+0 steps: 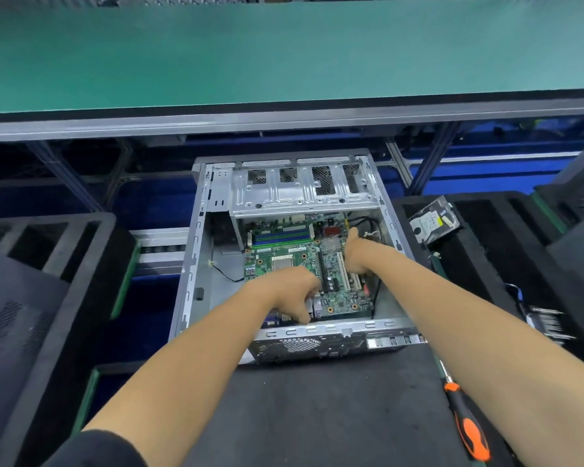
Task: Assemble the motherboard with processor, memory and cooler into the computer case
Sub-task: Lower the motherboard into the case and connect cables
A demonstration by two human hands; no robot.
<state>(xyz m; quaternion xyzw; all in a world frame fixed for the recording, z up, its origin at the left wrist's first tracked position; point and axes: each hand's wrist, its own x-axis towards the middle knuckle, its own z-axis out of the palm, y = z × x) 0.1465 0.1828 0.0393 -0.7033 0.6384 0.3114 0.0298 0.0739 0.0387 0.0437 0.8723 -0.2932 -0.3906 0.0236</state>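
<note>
Head view: green motherboard w/ white slots and blue memory sockets (304, 264) sits inside the open grey steel computer case (196, 264), which lies on its side on a black mat (317, 416). Board looks roughly in position under the silver drive cage (300, 193). Silver square processor (281, 263) seems seated in its socket; no cooler on it yet, and memory is hard to tell, sockets look blurred, prob. empty. So: board in, cooler + screws left, maybe RAM too.

Left hand (290, 291) reaches in from the near edge, fingers curled down over the board's rear port corner, gripping it. Right hand (354, 257) is further in along the right edge by the white slots, fingers curled, thumb up, holding that edge. Both forearms stretched forward.

Orange-black screwdriver (469, 423) lies untouched on the mat, right. Bagged hard drive (432, 224) rests in black foam tray (486, 257).
</note>
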